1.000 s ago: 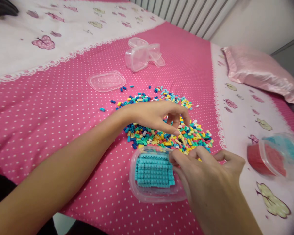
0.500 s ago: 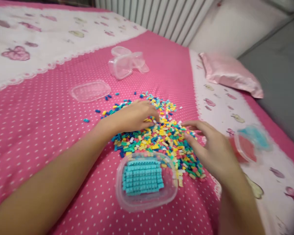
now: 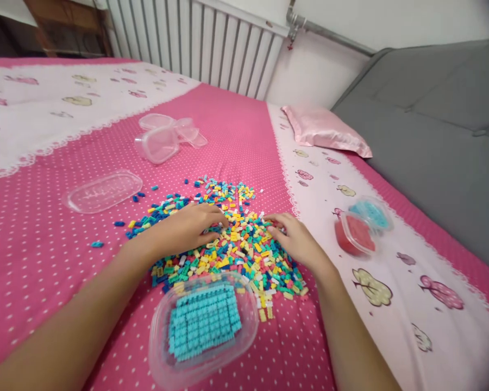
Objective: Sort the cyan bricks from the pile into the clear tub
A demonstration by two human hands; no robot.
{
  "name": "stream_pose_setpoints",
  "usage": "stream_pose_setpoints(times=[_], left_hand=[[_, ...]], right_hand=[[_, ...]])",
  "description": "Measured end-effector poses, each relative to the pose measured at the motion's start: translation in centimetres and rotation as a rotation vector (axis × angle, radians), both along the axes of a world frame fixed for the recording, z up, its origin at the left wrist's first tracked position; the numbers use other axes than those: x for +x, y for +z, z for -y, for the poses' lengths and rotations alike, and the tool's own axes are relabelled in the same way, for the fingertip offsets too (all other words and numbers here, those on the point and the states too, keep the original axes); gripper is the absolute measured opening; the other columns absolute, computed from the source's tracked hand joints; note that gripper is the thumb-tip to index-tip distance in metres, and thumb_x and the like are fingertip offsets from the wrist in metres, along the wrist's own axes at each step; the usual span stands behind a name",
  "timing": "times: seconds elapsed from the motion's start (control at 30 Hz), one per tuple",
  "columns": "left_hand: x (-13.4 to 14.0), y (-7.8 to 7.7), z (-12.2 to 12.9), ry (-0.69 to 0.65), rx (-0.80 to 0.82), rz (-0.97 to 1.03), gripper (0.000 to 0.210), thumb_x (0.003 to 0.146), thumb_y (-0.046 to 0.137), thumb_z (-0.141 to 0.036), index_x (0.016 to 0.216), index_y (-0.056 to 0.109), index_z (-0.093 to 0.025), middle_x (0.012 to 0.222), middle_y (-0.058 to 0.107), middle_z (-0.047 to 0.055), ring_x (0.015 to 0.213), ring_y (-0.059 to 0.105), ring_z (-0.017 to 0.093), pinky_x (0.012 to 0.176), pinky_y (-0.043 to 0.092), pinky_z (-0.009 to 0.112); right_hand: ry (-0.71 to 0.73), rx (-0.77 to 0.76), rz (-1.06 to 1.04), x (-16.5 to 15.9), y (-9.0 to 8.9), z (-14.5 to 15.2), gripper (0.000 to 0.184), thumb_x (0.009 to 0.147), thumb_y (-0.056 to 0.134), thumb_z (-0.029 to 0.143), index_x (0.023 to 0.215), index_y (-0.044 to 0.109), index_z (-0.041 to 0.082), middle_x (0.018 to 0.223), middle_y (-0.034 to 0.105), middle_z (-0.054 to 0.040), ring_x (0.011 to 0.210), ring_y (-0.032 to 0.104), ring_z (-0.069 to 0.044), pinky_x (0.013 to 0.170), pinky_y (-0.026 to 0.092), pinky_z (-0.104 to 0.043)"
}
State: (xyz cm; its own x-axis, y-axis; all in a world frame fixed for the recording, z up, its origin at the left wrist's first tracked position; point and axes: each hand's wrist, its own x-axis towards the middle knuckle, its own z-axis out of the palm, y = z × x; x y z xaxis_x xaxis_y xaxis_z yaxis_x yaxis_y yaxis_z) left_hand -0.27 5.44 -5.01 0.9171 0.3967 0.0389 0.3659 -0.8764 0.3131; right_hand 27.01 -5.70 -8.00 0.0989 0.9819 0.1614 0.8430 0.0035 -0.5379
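Note:
A spread-out pile of small toy building bricks (image 3: 244,255) in blue, yellow, green, pink and white lies on the bed. My left hand (image 3: 193,228) rests over its left part, fingers bent down among the bricks and thumb apart from them. At the right edge is my right hand (image 3: 295,241), with curved fingers and the thumb spread from the index finger; I see nothing held in it. Nearest me stands a clear plastic tub (image 3: 248,331), holding turquoise bricks (image 3: 204,320) joined in neat rows.
Clear empty tubs (image 3: 161,144) and a clear lid (image 3: 104,191) lie at the back left. On the right are a tub of red bricks (image 3: 354,236) and one of light blue bricks (image 3: 370,214). A pink pillow (image 3: 326,130) lies by the grey headboard (image 3: 432,119); a radiator (image 3: 195,43) stands behind.
The view has shifted, so the bed and tubs appear further left and lower. Both hands stay at the pile, with only slight finger movement.

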Motion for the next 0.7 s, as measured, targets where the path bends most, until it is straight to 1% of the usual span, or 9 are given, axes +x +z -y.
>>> stream_pose_setpoints(times=[0.03,0.1,0.17,0.23,0.3,0.4,0.47,0.57,0.7], left_hand=[[0.0,0.0,0.0,0.009,-0.002,-0.006,0.025,0.098,0.056,-0.028,0.120,0.065,-0.021,0.122,0.067,0.007,0.114,0.063,0.024,0.098,0.047,0.037],[0.1,-0.1,0.1,0.028,-0.009,-0.015,0.024,0.099,0.054,-0.030,0.120,0.064,-0.022,0.121,0.065,0.007,0.112,0.062,0.024,0.095,0.047,0.037],[0.3,-0.3,0.1,0.040,-0.019,-0.020,0.025,0.099,0.053,-0.031,0.121,0.063,-0.022,0.122,0.064,0.007,0.112,0.061,0.024,0.095,0.047,0.038],[0.5,-0.3,0.0,0.041,-0.023,-0.020,0.025,0.100,0.053,-0.031,0.120,0.063,-0.022,0.122,0.063,0.007,0.113,0.061,0.024,0.096,0.046,0.038],[0.6,-0.3,0.0,0.036,-0.025,-0.019,0.024,0.100,0.052,-0.030,0.119,0.063,-0.021,0.121,0.063,0.007,0.112,0.060,0.024,0.097,0.046,0.038],[0.5,-0.2,0.1,0.035,-0.030,-0.016,0.024,0.100,0.051,-0.030,0.119,0.063,-0.021,0.120,0.063,0.007,0.112,0.060,0.024,0.097,0.045,0.038],[0.4,-0.1,0.0,0.040,-0.038,-0.011,0.025,0.100,0.051,-0.031,0.119,0.063,-0.021,0.121,0.063,0.007,0.112,0.060,0.024,0.097,0.045,0.037],[0.3,-0.2,-0.1,0.041,-0.047,0.000,0.026,0.100,0.051,-0.033,0.119,0.063,-0.022,0.122,0.063,0.007,0.113,0.060,0.024,0.098,0.045,0.038],[0.3,-0.1,-0.1,0.031,-0.049,-0.004,0.026,0.100,0.050,-0.032,0.119,0.063,-0.022,0.123,0.063,0.008,0.114,0.059,0.024,0.098,0.045,0.038]], right_hand=[[0.005,-0.008,-0.002,-0.2,0.1,0.0,0.032,0.098,0.060,0.036,0.125,0.065,0.020,0.119,0.068,-0.0084,0.110,0.064,-0.022,0.101,0.050,-0.046],[0.015,-0.023,-0.003,-0.9,0.3,0.1,0.044,0.095,0.064,0.041,0.135,0.061,0.022,0.125,0.066,-0.0106,0.115,0.062,-0.024,0.103,0.049,-0.045],[0.030,-0.036,0.004,-1.7,0.3,0.2,0.062,0.087,0.073,0.048,0.142,0.057,0.025,0.131,0.062,-0.0114,0.121,0.058,-0.028,0.105,0.047,-0.047],[0.047,-0.041,0.017,-2.5,0.3,0.3,0.070,0.080,0.080,0.047,0.143,0.057,0.027,0.131,0.060,-0.0111,0.125,0.054,-0.031,0.107,0.045,-0.048],[0.056,-0.035,0.025,-3.0,0.2,0.2,0.062,0.083,0.079,0.040,0.141,0.059,0.027,0.127,0.061,-0.0103,0.123,0.054,-0.029,0.106,0.045,-0.046],[0.053,-0.017,0.028,-2.8,0.2,-0.2,0.038,0.095,0.065,0.029,0.132,0.064,0.024,0.119,0.064,-0.0087,0.116,0.058,-0.024,0.103,0.047,-0.042],[0.035,-0.003,0.032,-2.3,0.3,-0.4,0.029,0.098,0.059,0.026,0.126,0.065,0.021,0.117,0.066,-0.0073,0.112,0.061,-0.022,0.101,0.049,-0.044],[-0.002,0.012,0.045,-1.6,0.5,-0.4,0.026,0.099,0.056,0.023,0.123,0.064,0.019,0.116,0.066,-0.0063,0.109,0.063,-0.021,0.099,0.051,-0.046],[-0.036,0.011,0.072,-1.3,1.5,0.4,0.038,0.099,0.045,0.013,0.135,0.058,0.019,0.119,0.062,-0.0112,0.108,0.061,-0.022,0.101,0.048,-0.045]])
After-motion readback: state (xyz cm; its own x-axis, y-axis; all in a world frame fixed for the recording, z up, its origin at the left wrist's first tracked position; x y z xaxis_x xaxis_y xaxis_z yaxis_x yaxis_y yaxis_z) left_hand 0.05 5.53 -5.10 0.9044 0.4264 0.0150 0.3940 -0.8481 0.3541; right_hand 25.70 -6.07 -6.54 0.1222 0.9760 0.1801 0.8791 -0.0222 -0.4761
